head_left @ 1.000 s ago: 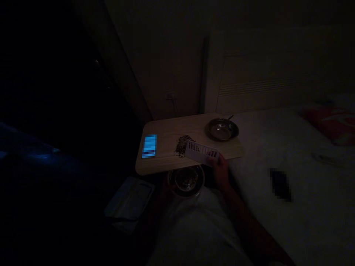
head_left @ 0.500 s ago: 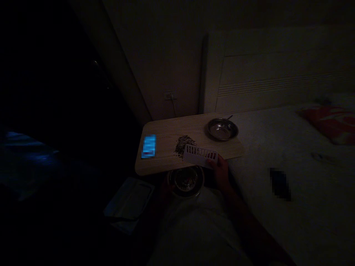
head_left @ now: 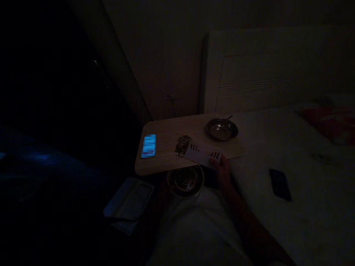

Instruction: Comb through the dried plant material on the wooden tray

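Note:
My right hand (head_left: 222, 170) grips one end of a flat white slotted plastic piece (head_left: 198, 155), its row of slots along the far edge. The piece's other end reaches a pile of small dark bits, like seeds or grains (head_left: 182, 145), on the wooden table (head_left: 166, 129). Below the table's near edge, a round metal bowl (head_left: 186, 181) with some scattered bits in it sits at my lap. My left hand (head_left: 166, 186), very dark, holds that bowl's left rim. A second metal bowl (head_left: 222, 130) with a utensil handle stands at the table's right end.
A lit screen (head_left: 149, 146) lies on the table's left part. On the bed (head_left: 305, 221) to the right rest a dark phone (head_left: 280, 184) and a red patterned cloth or pillow (head_left: 330, 123). A pale bag or box (head_left: 129, 203) is low on the left.
The slotted piece dipped slightly toward me and its slots faced me more, then it turned back and shifted a little right. My left hand and the lap bowl stayed almost still.

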`<action>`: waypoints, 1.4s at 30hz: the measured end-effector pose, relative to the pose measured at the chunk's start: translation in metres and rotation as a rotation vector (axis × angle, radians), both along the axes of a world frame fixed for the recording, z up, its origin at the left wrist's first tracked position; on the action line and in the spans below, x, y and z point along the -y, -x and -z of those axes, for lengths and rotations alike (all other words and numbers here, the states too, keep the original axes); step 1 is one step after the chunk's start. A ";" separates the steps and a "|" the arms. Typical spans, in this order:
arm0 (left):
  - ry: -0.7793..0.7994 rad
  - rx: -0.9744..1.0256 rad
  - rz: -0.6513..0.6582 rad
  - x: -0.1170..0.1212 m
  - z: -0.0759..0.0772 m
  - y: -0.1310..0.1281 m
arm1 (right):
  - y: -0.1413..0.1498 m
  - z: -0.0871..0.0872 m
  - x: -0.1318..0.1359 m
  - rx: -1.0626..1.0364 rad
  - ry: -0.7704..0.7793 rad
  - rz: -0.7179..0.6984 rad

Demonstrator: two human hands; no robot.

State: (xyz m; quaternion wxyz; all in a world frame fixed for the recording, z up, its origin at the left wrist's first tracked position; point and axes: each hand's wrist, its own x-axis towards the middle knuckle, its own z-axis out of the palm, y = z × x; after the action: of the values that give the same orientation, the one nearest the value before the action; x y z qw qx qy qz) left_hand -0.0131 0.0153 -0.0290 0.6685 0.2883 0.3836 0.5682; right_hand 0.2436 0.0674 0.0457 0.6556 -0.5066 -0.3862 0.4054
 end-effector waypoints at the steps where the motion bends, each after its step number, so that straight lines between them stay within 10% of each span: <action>1: 0.001 0.002 -0.003 0.000 0.001 0.000 | 0.004 -0.001 0.001 0.007 -0.004 -0.037; 42: 0.008 -0.028 -0.006 0.000 -0.014 -0.004 | 0.015 -0.004 -0.006 0.090 -0.023 0.002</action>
State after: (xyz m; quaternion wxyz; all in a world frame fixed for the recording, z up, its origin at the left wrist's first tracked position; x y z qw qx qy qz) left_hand -0.0094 0.0152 -0.0146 0.6626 0.2924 0.3960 0.5644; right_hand 0.2289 0.0732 0.0493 0.6437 -0.5174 -0.4194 0.3769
